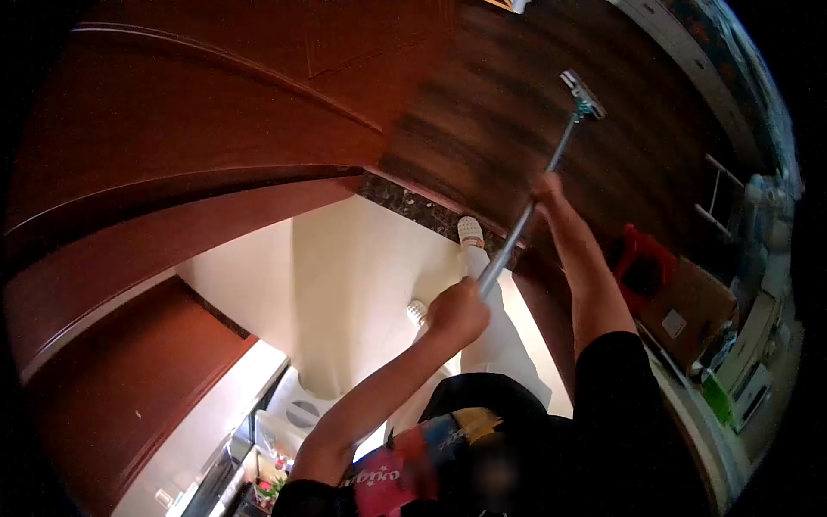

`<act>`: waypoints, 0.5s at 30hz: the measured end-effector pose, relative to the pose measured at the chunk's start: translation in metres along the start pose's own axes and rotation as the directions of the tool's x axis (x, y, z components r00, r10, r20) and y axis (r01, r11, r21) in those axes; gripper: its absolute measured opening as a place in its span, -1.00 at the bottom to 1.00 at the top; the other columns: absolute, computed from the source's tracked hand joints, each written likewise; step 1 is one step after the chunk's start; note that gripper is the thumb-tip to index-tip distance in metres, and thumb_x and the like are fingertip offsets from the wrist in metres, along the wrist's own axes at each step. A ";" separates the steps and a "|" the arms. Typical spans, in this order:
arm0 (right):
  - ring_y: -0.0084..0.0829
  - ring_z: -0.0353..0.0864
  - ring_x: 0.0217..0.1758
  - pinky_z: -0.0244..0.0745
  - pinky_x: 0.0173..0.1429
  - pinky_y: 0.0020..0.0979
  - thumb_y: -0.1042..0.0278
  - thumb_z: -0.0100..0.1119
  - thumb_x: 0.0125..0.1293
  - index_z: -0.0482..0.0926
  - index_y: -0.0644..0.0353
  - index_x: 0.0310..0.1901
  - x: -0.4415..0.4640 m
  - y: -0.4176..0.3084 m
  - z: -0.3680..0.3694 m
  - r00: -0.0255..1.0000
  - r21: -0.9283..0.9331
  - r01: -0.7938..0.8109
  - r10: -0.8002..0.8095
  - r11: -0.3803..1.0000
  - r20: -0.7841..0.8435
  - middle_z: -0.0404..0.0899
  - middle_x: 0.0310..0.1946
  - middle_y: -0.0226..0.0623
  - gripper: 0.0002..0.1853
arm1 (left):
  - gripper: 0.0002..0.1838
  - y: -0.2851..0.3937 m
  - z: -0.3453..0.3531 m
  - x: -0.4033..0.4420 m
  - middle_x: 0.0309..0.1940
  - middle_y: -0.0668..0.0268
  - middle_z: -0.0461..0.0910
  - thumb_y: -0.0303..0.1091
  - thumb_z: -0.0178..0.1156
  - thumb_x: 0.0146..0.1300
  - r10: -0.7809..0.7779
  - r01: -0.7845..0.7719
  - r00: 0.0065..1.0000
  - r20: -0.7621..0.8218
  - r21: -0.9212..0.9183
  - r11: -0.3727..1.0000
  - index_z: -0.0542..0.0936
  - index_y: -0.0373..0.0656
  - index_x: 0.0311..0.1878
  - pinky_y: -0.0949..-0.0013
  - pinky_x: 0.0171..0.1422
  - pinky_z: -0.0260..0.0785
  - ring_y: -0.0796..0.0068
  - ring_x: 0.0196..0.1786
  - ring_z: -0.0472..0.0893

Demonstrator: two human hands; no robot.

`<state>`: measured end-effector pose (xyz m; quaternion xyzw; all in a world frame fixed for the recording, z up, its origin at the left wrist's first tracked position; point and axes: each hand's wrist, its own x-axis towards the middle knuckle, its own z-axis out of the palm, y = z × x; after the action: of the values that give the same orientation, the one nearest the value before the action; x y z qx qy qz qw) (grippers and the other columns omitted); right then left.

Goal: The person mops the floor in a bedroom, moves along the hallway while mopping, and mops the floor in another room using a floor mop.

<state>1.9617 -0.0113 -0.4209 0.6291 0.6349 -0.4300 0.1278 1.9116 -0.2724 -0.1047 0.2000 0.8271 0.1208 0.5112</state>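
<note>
A mop (560, 148) with a long metal pole slants away from me. Its flat, narrow head (583, 95) rests on the dark wooden floor (482, 95). My left hand (459, 312) is wrapped round the pole near its upper end, close to my body. Farther down the pole, my right hand (547, 188) grips it with the arm stretched forward. Both hands are slightly blurred, and the fingers of the right one are partly hidden.
A dark stone threshold (409, 204) separates the wooden floor from the pale floor (345, 258). Brown wooden doors (198, 103) stand at left. At right are a red stool (642, 263), a cardboard box (689, 302) and a white metal frame (715, 198). My white shoe (469, 230) is at the threshold.
</note>
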 end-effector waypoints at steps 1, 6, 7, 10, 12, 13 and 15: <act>-0.40 0.39 -0.57 0.18 -0.56 -0.23 0.36 0.07 0.04 0.47 0.09 -0.64 -0.007 0.012 0.029 0.990 -0.278 0.138 -0.127 0.951 0.059 0.36 -0.70 -0.36 -0.85 | -0.77 -0.016 -0.001 -0.011 -0.36 -0.10 0.57 -0.39 0.02 -0.03 -0.057 0.057 0.998 0.013 0.003 0.998 0.48 -0.32 -0.30 0.01 -0.10 0.39 -0.10 -0.23 0.57; -0.35 0.49 -0.53 0.28 -0.56 -0.17 0.24 0.08 -0.01 0.55 0.03 -0.59 -0.126 0.127 0.237 0.738 -0.826 0.552 -0.397 -0.112 0.546 0.43 -0.71 -0.34 -0.87 | -0.78 -0.216 0.043 -0.131 -0.39 -0.05 0.56 -0.36 0.09 -0.08 -0.201 0.195 0.980 0.003 0.227 0.954 0.48 -0.24 -0.32 0.01 -0.15 0.41 -0.06 -0.26 0.56; -0.32 0.51 -0.48 0.30 -0.51 -0.14 0.22 0.10 0.01 0.57 0.01 -0.57 -0.222 0.112 0.223 0.644 -0.662 0.706 -0.616 0.251 0.453 0.47 -0.67 -0.32 -0.87 | -0.77 -0.235 0.036 -0.170 -0.39 -0.02 0.56 -0.35 0.11 -0.08 -0.212 0.204 0.977 0.010 0.227 0.952 0.48 -0.24 -0.32 0.03 -0.14 0.41 -0.05 -0.26 0.56; -0.25 0.55 -0.37 0.30 -0.30 -0.01 0.24 0.09 0.08 0.59 0.16 -0.52 -0.415 0.058 0.215 0.380 -0.229 0.897 -0.395 0.377 0.836 0.56 -0.52 -0.20 -0.80 | -0.75 -0.351 0.046 -0.293 -0.43 0.01 0.57 -0.27 0.19 -0.13 -0.317 0.316 0.948 -0.040 0.260 0.912 0.50 -0.19 -0.37 0.05 -0.14 0.42 -0.04 -0.28 0.57; -0.08 0.57 -0.24 0.39 -0.17 0.10 0.24 0.09 0.09 0.64 0.18 -0.40 -0.503 0.094 0.304 0.443 -0.436 0.891 -0.449 0.126 0.776 0.59 -0.44 -0.14 -0.78 | -0.72 -0.391 0.037 -0.367 -0.48 0.01 0.57 -0.26 0.22 -0.18 -0.438 0.410 0.899 -0.016 0.387 0.826 0.51 -0.19 -0.37 0.02 -0.20 0.43 -0.03 -0.31 0.58; 0.06 0.55 -0.18 0.37 -0.11 0.16 0.24 0.11 0.07 0.64 0.24 -0.36 -0.536 0.082 0.299 0.271 -0.298 0.954 -0.305 -0.045 0.913 0.59 -0.35 0.06 -0.76 | -0.69 -0.392 0.026 -0.390 -0.45 -0.01 0.58 -0.25 0.24 -0.21 -0.533 0.480 0.846 0.021 0.406 0.778 0.51 -0.20 -0.36 0.01 -0.19 0.44 -0.04 -0.30 0.59; 0.13 0.51 -0.06 0.33 -0.01 0.17 0.27 0.16 0.04 0.60 0.35 -0.27 -0.573 0.064 0.288 0.273 -0.211 0.955 -0.346 0.208 0.898 0.51 -0.16 0.27 -0.69 | -0.63 -0.460 0.026 -0.450 -0.51 0.10 0.49 -0.07 0.32 -0.08 -0.116 0.161 0.985 -0.129 0.440 0.883 0.51 -0.14 -0.33 0.14 -0.35 0.37 0.03 -0.42 0.52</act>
<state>2.0115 -0.6197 -0.2148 -0.0838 0.8630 -0.3262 0.3767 2.0184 -0.8865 0.0570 0.2466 0.8689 -0.1005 0.4172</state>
